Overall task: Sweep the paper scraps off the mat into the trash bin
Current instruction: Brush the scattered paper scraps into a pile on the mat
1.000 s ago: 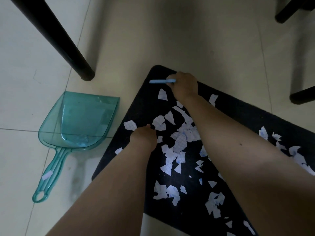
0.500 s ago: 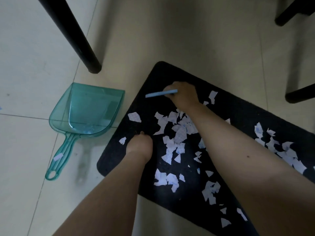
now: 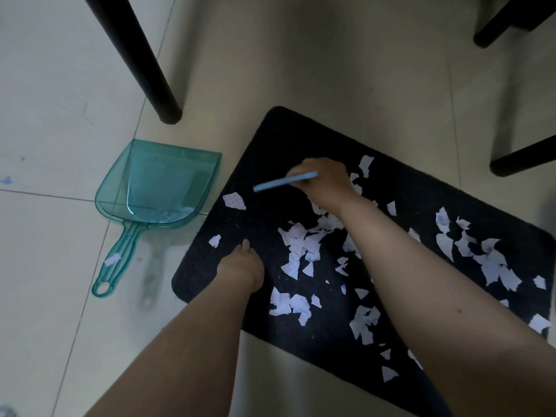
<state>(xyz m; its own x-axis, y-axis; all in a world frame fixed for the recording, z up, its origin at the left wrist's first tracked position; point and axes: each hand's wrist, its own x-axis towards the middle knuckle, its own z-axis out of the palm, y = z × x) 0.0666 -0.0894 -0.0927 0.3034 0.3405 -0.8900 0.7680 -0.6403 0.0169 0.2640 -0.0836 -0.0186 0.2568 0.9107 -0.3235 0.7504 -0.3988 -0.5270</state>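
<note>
A black mat (image 3: 270, 152) lies on the tiled floor, strewn with several white paper scraps (image 3: 298, 242). My right hand (image 3: 325, 182) grips a thin light-blue brush handle (image 3: 284, 181) over the mat's far left part; the bristles are hidden under the hand. My left hand (image 3: 240, 266) presses down on the mat near its left edge, fingers curled under. A teal see-through dustpan (image 3: 156, 188) lies on the floor left of the mat, handle toward me. No trash bin is in view.
A black furniture leg (image 3: 144, 64) stands on the floor beyond the dustpan. More black legs (image 3: 523, 158) stand at the far right. A small paper scrap (image 3: 112, 260) lies on the dustpan handle.
My right hand has drawn the brush toward me across the mat, pulling scraps into a heap near the middle. The left hand stays planted on the mat.
</note>
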